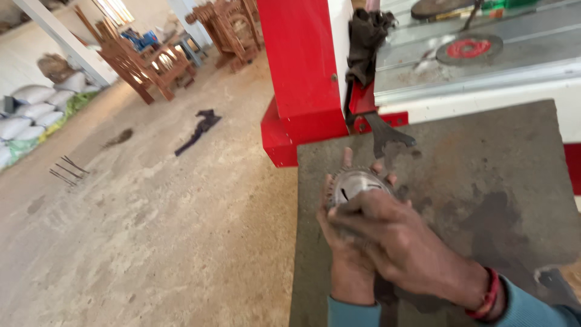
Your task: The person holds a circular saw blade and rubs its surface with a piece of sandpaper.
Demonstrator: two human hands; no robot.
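Both hands are together low in the frame, at about six o'clock, over a stained grey metal tabletop (484,181). The left hand (345,254) cups a small toothed circular saw blade (357,184) from beneath, fingers curled up around its far edge, tips showing at the blade's twelve and two o'clock. The right hand (405,242) lies across the left, fingers folded over the blade's near rim and pressing on it. So the blade sits clamped between the two hands, silvery face tilted up to the camera, a dark slot visible on it. Teal sleeves on both wrists, a red bangle (487,293) on the right one.

Just beyond the hands, at twelve o'clock, a dark flat spanner (384,136) lies at the table's far edge. Above it hangs a dark rag (366,42), draped beside the red machine frame (302,66). At one o'clock, on the machine's grey bed, a disc with a red centre (469,48) lies flat.

Out at ten o'clock, wooden chairs (142,63) stand on the concrete floor (151,230), white sacks (30,112) stacked at nine o'clock, a dark cloth (200,130) lying on the floor between
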